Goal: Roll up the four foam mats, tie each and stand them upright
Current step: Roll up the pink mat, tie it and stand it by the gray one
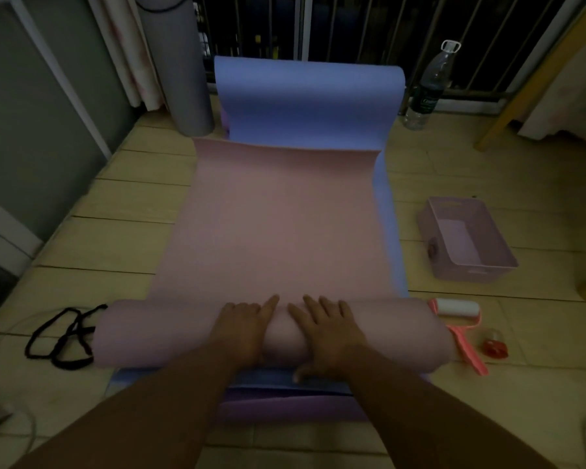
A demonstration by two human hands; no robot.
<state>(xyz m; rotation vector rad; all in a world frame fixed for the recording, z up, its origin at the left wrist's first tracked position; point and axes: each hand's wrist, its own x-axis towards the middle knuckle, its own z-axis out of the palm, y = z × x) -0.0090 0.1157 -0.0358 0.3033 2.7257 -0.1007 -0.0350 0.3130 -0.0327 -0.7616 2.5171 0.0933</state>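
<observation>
A pink foam mat [278,218] lies on top of a blue mat [305,99], with its near end rolled into a thick roll [156,333] across the floor. My left hand [244,328] and my right hand [329,330] press flat on the middle of that roll, fingers straight and pointing away from me. A purple mat [285,407] shows under the blue one at the near edge. A grey rolled mat [180,62] stands upright at the back left with a black cord round its top. A black cord [61,340] lies on the floor left of the roll.
A lilac plastic basket [467,242] sits on the floor to the right. A pink lint roller [460,319] and a small red object [496,346] lie by the roll's right end. A water bottle [427,89] stands at the back right near a wooden table leg [521,89].
</observation>
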